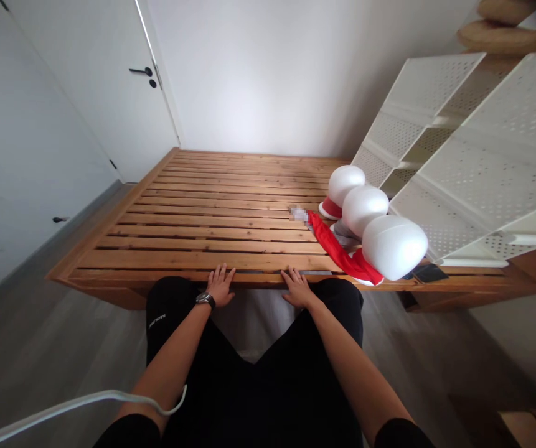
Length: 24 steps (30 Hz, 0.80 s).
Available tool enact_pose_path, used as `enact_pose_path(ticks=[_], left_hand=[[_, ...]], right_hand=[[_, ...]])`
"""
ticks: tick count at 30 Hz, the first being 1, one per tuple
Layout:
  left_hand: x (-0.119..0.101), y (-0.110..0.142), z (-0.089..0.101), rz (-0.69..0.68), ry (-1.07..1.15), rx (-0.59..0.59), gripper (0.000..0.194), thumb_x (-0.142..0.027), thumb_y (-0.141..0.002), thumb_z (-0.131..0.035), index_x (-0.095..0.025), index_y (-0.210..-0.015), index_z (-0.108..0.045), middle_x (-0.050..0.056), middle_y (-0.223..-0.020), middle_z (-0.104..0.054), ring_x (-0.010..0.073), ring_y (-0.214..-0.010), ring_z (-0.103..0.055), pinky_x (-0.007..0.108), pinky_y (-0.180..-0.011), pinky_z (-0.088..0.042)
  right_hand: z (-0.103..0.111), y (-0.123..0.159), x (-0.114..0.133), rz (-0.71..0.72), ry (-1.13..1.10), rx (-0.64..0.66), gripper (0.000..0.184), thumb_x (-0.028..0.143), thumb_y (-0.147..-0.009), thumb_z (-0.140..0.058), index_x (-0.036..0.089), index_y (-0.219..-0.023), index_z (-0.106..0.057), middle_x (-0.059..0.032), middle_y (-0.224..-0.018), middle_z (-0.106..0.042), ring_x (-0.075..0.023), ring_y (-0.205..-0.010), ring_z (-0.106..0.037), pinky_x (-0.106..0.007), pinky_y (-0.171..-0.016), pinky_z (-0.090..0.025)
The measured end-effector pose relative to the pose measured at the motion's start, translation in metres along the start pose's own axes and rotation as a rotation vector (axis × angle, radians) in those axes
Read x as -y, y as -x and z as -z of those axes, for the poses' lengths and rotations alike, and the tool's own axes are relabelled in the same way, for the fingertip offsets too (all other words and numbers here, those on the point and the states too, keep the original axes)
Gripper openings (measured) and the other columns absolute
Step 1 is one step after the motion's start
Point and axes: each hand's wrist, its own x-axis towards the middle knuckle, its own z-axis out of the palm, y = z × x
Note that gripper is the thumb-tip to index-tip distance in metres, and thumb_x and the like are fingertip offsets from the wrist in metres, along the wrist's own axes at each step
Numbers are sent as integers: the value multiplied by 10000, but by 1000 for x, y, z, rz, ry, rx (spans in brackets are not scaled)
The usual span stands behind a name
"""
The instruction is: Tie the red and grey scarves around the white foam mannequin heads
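My left hand (220,285), with a black wristwatch (205,300) on its wrist, lies flat on the front edge of a slatted pine bed frame (202,239). My right hand (298,288) rests on the same edge, fingers spread and holding nothing. To the right of my right hand stand three white foam domes (393,247), and a red cloth strip (337,246) runs beneath the nearest. A grey cloth (343,231) shows between the domes. A small pixelated patch (299,214) hides something on the slats.
A white perforated shelf unit (473,162) leans over the bed frame's right side, with a dark flat object (427,272) near its foot. A white door (109,81) stands beyond the frame. A white cable (85,404) crosses the lower left, above a grey floor.
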Motion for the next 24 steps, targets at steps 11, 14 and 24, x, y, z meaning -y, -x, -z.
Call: enact_pose_path(ticks=[11,14,24], left_hand=[[0,1,0,-2,5,8,1008,-424,-826,-711,-297,-1666,-167,111,-1749,29,343,-1620,24,540,-1301,-33],[-1,1,1,-2,4,8,1006,-422,-827,-713,-296,-1665,-172,111,-1749,16,339,-1621,24,535,-1302,-31],[1,1,-3,-17,-1,-46,975,-396,-824,-706,-300,-1659,-212,100,-1750,-32,336,-1621,-19,532,-1305,-60]], right_hand=[[-1,0,-1,-5,7,-10,969,388,-861,-649,247,-1669,-132,-105,-1740,90,-312,-1609,70,-500,-1267,-12],[0,0,0,-14,8,-8,969,393,-859,-647,254,-1668,-133,-102,-1741,85,-295,-1610,67,-489,-1266,-15],[-2,3,-2,9,-2,-52,905,359,-884,-629,241,-1660,-177,-116,-1743,44,-301,-1611,18,-481,-1268,-29]])
